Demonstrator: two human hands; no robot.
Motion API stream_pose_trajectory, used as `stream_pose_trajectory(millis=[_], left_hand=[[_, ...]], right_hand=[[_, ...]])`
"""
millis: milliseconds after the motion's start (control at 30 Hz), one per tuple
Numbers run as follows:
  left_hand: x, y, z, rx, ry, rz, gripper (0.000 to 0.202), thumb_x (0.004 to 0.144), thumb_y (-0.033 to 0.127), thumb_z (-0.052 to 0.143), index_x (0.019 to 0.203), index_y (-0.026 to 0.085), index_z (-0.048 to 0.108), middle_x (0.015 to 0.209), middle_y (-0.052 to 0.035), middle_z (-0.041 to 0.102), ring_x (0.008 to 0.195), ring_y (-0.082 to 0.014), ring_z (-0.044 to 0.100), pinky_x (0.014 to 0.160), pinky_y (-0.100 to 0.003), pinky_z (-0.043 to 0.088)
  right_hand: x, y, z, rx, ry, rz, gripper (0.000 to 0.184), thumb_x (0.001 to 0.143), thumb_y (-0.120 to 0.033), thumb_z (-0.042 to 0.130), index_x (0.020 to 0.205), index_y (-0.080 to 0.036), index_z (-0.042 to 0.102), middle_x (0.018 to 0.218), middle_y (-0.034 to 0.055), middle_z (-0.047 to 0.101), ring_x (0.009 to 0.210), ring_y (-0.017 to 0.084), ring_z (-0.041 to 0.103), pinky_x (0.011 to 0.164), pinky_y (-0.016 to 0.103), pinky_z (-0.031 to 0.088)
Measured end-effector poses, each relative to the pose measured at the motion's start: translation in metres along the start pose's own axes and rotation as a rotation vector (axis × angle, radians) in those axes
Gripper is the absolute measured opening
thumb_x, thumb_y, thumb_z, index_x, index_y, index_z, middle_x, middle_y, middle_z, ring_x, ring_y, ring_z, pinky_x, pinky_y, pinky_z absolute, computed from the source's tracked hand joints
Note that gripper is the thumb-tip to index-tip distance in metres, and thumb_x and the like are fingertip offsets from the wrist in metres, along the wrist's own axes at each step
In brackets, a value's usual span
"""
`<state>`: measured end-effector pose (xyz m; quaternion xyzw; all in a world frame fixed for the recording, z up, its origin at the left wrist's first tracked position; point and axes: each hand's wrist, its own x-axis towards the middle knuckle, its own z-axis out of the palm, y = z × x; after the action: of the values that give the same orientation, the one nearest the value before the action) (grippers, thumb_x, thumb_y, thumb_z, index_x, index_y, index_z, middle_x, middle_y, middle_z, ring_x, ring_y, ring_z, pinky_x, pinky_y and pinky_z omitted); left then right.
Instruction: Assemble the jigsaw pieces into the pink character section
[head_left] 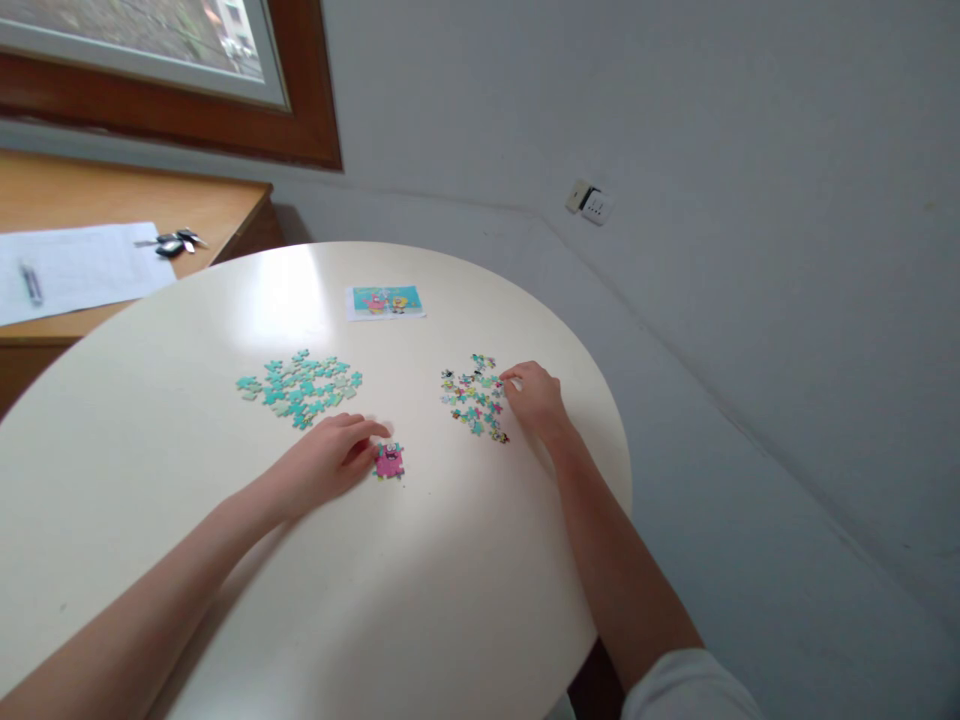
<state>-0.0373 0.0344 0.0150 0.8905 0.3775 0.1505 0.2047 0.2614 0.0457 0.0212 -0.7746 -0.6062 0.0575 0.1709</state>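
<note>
A small joined block of jigsaw puzzle pieces, mostly pink with a cartoon face, lies on the round white table. My left hand rests at its left edge, thumb beside it and index finger stretched out above it, fingers apart. To the right is a loose group of multicoloured puzzle pieces. At that group's right edge my right hand has its thumb and index finger pinched at a small puzzle piece, partly hidden by the fingertips. Several teal puzzle pieces are spread beyond my left hand.
Toward the table's far side lies a picture card with pink and yellow cartoon figures. A wooden desk at the left holds a paper sheet, a pen and keys. The wall stands close along the right.
</note>
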Motion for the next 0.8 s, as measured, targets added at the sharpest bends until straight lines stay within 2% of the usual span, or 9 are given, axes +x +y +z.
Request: stream_pose_trajectory(millis=[167, 300, 567, 800], left_hand=[[0.0000, 0.0011, -0.0010, 0.007, 0.000, 0.000, 0.036, 0.083, 0.027, 0.036, 0.101, 0.016, 0.065, 0.086, -0.0072, 0.066, 0.076, -0.0179, 0.059, 0.072, -0.027, 0.046], [0.0000, 0.0013, -0.0019, 0.014, -0.005, -0.001, 0.036, 0.083, 0.028, 0.036, 0.101, 0.016, 0.064, 0.086, -0.0074, 0.066, 0.076, -0.0183, 0.059, 0.072, -0.027, 0.046], [0.0002, 0.0010, -0.0014, 0.012, -0.009, -0.002, 0.036, 0.083, 0.028, 0.035, 0.101, 0.017, 0.064, 0.089, -0.0072, 0.067, 0.077, -0.0181, 0.059, 0.072, -0.026, 0.046], [-0.0002, -0.0019, 0.0001, 0.000, -0.008, -0.003, 0.035, 0.083, 0.028, 0.037, 0.102, 0.017, 0.064, 0.092, -0.0070, 0.067, 0.079, -0.0182, 0.059, 0.073, -0.026, 0.046]], right_hand=[[0.0008, 0.0048, 0.0041, 0.036, 0.036, -0.029, 0.018, 0.075, -0.020, 0.054, 0.086, -0.021, 0.069, 0.101, 0.0057, 0.063, 0.094, 0.020, 0.056, 0.090, 0.036, 0.037], [0.0017, 0.0077, 0.0062, 0.081, 0.062, -0.057, 0.019, 0.071, -0.023, 0.059, 0.088, -0.021, 0.068, 0.093, 0.0047, 0.062, 0.080, 0.016, 0.055, 0.082, 0.033, 0.041], [0.0033, 0.0072, 0.0045, 0.162, 0.067, -0.066, 0.022, 0.068, -0.013, 0.052, 0.085, -0.019, 0.065, 0.074, -0.0001, 0.057, 0.065, 0.013, 0.050, 0.068, 0.027, 0.040], [0.0027, 0.0068, 0.0058, 0.233, 0.105, -0.084, 0.031, 0.066, -0.009, 0.046, 0.089, -0.018, 0.064, 0.070, -0.0010, 0.056, 0.062, 0.012, 0.049, 0.064, 0.025, 0.040]])
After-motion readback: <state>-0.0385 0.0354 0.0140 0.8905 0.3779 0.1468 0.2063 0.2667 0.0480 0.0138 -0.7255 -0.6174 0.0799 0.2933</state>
